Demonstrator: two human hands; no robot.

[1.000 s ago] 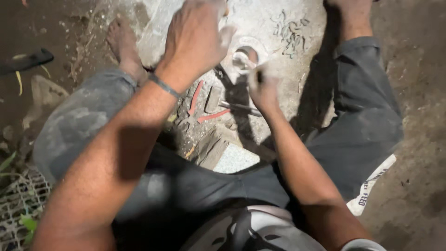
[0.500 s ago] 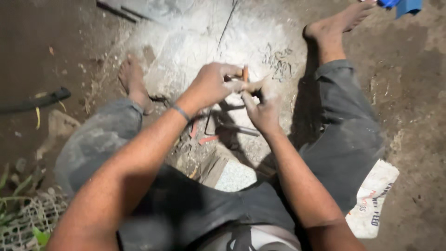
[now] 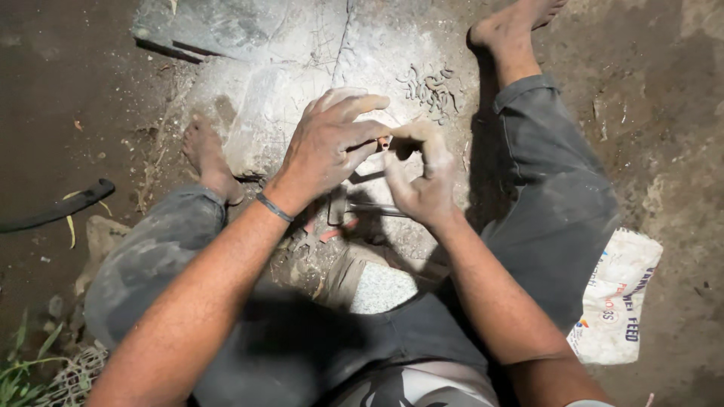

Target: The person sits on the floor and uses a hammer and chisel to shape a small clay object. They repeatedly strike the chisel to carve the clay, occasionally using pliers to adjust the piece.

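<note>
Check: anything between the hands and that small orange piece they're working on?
Nothing visible. Left hand and right hand both pinch the small orange piece directly, above the pale stone slab. The hammer lies below, apart.

The small tube (image 3: 384,142) pinched between the left hand (image 3: 326,147) and the right hand (image 3: 421,177) is reddish-brown. Both hands are dusted pale grey. The stone slab (image 3: 264,105) is light grey with whitish powder. The trousers (image 3: 554,196) are dark grey, smeared with dust. The sack (image 3: 615,298) is white with red and blue print. The ground (image 3: 68,98) is dark brown.
</note>
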